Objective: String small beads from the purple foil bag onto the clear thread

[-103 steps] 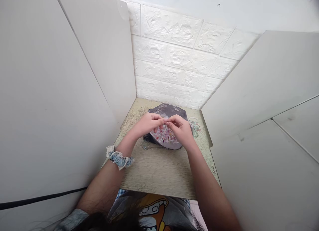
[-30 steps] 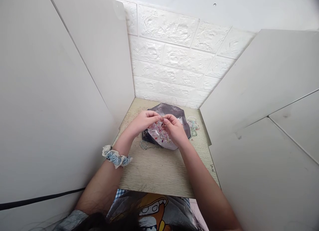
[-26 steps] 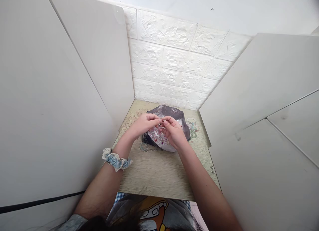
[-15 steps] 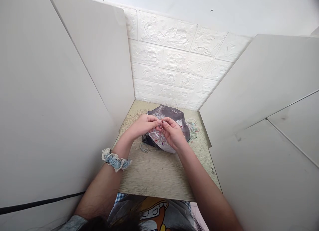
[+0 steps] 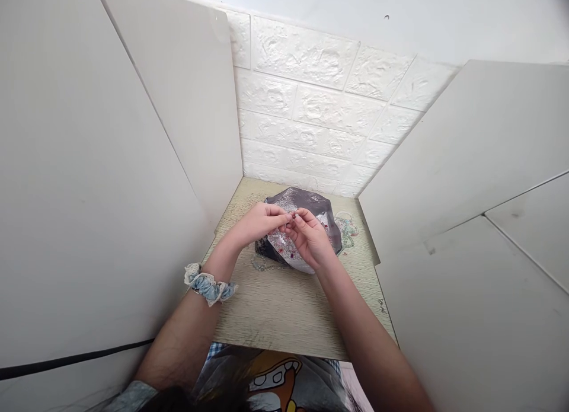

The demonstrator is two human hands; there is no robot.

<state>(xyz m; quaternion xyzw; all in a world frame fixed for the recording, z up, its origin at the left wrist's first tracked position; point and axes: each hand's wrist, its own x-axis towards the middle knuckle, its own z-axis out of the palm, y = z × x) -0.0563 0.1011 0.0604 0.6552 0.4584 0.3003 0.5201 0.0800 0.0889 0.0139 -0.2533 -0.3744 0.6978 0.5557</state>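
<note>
A dark shiny bag [image 5: 306,198] lies open on the small wooden table [image 5: 284,305], filled with several small pink, clear and red beads [image 5: 284,243]. Both hands hover just above it, fingertips meeting. My left hand [image 5: 260,222] is closed in a pinch; a blue scrunchie [image 5: 208,284] sits on that wrist. My right hand [image 5: 309,237] is also pinched, with a tiny bead-like thing between the fingertips, too small to name. A beaded strand [image 5: 262,262] lies on the table under my left hand, beside the bag.
White panels [image 5: 111,163] close in the table on the left and right, and a white brick-pattern wall [image 5: 320,109] stands behind. A heap of pale green beaded strands [image 5: 347,227] lies right of the bag. A black cable [image 5: 66,358] runs along the lower left.
Both hands have stayed pinched together over the bag, shifting only slightly; the right hand's fingers have curled a little closer to the left fingertips. The view has wobbled a bit.
</note>
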